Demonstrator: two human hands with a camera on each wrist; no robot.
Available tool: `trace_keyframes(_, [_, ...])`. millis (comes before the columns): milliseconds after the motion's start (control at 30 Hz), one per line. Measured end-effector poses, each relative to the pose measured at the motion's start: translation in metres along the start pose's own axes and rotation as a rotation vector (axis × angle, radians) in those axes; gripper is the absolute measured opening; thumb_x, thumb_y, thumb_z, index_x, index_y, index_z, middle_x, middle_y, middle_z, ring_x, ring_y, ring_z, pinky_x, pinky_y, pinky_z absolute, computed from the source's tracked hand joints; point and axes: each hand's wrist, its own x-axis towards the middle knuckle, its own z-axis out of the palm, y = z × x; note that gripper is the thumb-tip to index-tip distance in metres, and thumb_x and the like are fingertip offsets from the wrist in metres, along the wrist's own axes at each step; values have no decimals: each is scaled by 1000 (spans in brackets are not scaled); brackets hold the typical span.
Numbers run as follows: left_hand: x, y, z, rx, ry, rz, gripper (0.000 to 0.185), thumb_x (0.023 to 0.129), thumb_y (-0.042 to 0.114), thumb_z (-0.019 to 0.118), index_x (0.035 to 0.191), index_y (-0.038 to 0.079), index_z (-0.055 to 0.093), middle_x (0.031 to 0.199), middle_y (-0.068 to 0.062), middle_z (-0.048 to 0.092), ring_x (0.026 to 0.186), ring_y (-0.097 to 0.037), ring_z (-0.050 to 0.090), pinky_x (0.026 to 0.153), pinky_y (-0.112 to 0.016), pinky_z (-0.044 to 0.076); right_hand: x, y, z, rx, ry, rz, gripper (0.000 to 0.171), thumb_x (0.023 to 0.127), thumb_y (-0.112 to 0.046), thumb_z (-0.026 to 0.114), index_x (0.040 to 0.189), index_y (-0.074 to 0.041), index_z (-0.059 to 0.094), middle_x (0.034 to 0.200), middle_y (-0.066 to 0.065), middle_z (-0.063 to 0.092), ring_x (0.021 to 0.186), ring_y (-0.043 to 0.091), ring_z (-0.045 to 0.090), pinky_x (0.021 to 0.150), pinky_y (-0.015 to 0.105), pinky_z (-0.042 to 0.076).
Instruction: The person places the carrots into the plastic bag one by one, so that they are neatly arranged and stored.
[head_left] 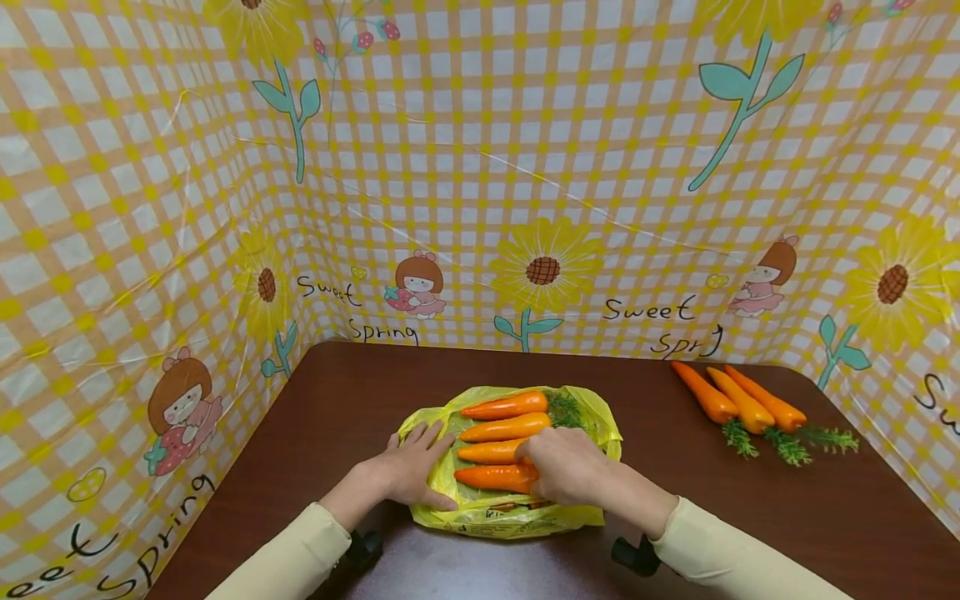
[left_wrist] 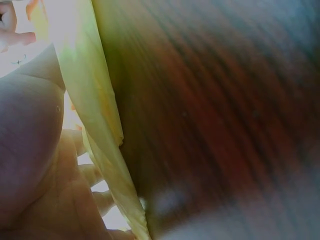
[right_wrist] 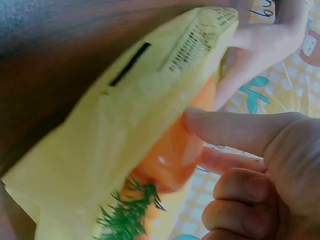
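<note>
A yellow plastic bag lies spread on the table, with several orange carrots side by side on it, their tips to the left. My left hand rests on the bag's left side with its fingers spread. At the front of the row, my right hand pinches the nearest carrot by its thick end between thumb and index finger. The other fingers curl inward in the right wrist view, where green leaves hang from the carrot end. The left wrist view shows the palm beside the bag's edge.
Three more carrots with green tops lie at the table's back right. Behind the brown table, a checked sheet with sunflowers hangs at the back and on both sides.
</note>
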Motion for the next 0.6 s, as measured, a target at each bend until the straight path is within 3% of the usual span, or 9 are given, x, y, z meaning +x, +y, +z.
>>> trace_keyframes(100, [0,0,0,-6,-2,0,104,84,69,67,163,19,22,170,-12,8,156,-38,10,117,-69,17,-2,0,-6,22,6,53,31,79,-20,84,108,-13,77,86,0,73,63,12,57,50,31,41])
trace_keyframes(200, [-1,2,0,-10,-4,1,104,84,68,68,163,19,23,170,-12,8,156,-38,11,117,-68,17,-3,1,-14,33,21,104,38,80,-24,85,115,-13,76,103,7,75,78,20,66,55,34,47])
trace_keyframes(233, [-2,2,1,-12,-6,1,104,84,68,68,163,19,22,170,-12,8,156,-38,11,117,-68,17,-4,2,-17,41,30,110,38,80,-24,85,115,-13,76,104,7,75,79,19,66,56,34,47])
trace_keyframes(333, [-2,2,0,-10,-5,3,103,84,68,68,162,18,23,170,-12,9,155,-38,11,117,-68,18,-4,7,-26,38,56,116,36,83,-27,83,116,-13,76,79,-1,71,63,14,60,52,30,42])
trace_keyframes(400, [-1,2,0,-5,-3,2,103,84,68,68,162,18,23,170,-12,9,156,-38,11,117,-69,17,-4,12,-31,24,81,121,36,84,-29,82,116,-15,76,71,-5,67,56,10,53,49,28,37])
trace_keyframes(467, [0,1,0,-4,-3,-1,103,84,68,68,163,19,22,170,-12,8,156,-38,10,116,-69,17,-5,16,-36,5,97,135,37,85,-32,81,118,-16,76,72,-7,67,53,8,48,46,27,33])
trace_keyframes(533, [-1,1,-1,-6,-5,-4,103,84,69,67,163,19,22,170,-12,7,156,-38,10,116,-69,17,-6,21,-41,3,113,148,39,85,-34,81,119,-17,75,86,-3,73,55,8,49,45,27,33])
trace_keyframes(600, [-1,1,-1,-9,-5,-7,104,84,68,68,162,19,23,170,-12,8,156,-38,11,116,-69,17,-8,26,-45,11,124,151,38,86,-35,80,119,-17,75,84,0,72,52,8,43,44,26,29])
